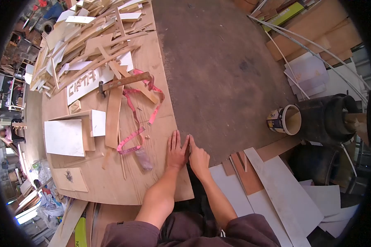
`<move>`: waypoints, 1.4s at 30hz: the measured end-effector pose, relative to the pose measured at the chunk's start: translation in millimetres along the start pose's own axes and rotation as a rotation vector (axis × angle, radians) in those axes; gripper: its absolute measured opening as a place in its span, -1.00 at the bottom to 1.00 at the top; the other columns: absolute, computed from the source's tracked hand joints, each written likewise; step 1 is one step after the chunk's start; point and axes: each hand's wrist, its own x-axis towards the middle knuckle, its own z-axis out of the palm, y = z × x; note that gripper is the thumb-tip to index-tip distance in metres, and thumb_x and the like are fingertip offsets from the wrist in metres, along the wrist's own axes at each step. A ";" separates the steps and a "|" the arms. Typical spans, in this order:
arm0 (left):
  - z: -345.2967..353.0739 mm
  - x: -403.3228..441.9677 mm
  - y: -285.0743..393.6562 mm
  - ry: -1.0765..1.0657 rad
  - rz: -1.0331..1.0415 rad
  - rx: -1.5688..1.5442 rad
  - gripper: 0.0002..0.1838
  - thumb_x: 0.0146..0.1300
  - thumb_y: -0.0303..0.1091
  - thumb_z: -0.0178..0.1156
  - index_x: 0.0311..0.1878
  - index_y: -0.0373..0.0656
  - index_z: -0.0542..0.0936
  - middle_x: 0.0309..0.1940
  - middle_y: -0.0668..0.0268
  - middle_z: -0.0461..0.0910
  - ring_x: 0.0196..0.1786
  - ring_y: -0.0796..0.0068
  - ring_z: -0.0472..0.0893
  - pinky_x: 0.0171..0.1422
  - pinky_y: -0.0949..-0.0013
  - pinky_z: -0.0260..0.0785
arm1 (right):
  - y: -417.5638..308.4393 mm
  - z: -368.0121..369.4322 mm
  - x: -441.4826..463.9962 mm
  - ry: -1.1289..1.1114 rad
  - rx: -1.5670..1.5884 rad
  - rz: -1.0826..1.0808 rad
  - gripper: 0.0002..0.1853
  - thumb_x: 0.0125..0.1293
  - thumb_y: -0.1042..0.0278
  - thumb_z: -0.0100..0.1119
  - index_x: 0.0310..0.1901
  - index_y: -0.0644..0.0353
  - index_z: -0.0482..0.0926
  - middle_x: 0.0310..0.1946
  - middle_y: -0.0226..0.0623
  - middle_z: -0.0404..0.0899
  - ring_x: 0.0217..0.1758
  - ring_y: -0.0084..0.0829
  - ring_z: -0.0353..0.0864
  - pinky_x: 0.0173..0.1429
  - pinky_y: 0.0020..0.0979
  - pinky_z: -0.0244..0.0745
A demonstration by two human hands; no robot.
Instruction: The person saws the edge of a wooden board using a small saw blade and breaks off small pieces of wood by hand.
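My left hand (177, 152) lies flat on the right edge of the wooden table (160, 181), its fingers stretched out. Beside it, my right hand (198, 157) is at the same edge, index finger extended and the other fingers curled; whether it holds anything is hidden. A pink measuring tape (132, 108) winds over the tabletop left of my hands, near a greyish-purple piece (143, 159). Farther up, a hammer (125, 81) rests on wood strips. The white box-like piece (64, 137) stands at the left.
Piled wood offcuts (90, 37) cover the table's far end. On the right are a bucket (292, 120), a black drum (325, 117) and leaning boards (284, 189). A person (14, 131) is in the distance at the far left.
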 end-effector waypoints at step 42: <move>-8.1 -3.3 7.2 -0.052 -0.016 -0.054 -0.38 0.36 -0.24 0.05 0.49 -0.02 0.26 0.49 -0.20 0.08 0.56 -0.19 0.03 0.59 -0.17 -0.14 | -2.6 -41.9 -60.4 -0.107 0.067 0.120 -0.33 0.30 0.55 0.02 0.46 -0.02 0.26 -0.43 0.21 0.61 -0.33 0.18 0.63 -0.26 0.09 0.46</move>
